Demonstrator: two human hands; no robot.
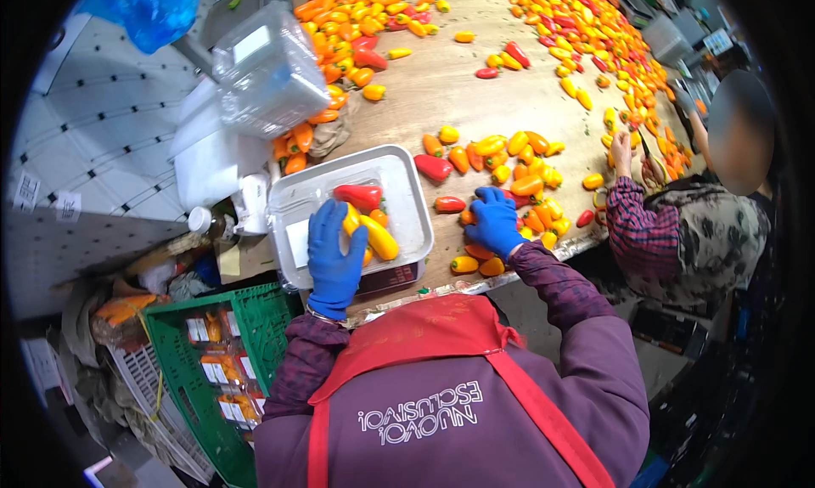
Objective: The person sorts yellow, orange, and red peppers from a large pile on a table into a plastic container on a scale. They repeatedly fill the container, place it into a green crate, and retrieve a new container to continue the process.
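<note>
A light grey tray rests on a scale with a red display. In the tray lies a clear plastic clamshell with a white label, holding a red mini pepper, a long yellow pepper and smaller orange ones. My left hand, in a blue glove, is over the clamshell with its fingers against the peppers; its palm side is hidden. My blue-gloved right hand reaches into a loose group of mini peppers right of the tray. An orange pepper touches its fingertips; its grasp is hidden.
Stacked clear clamshells stand at upper left beside a pepper heap. A larger heap covers the table's far right. A green crate holds packed peppers at lower left. At right, a person handles peppers.
</note>
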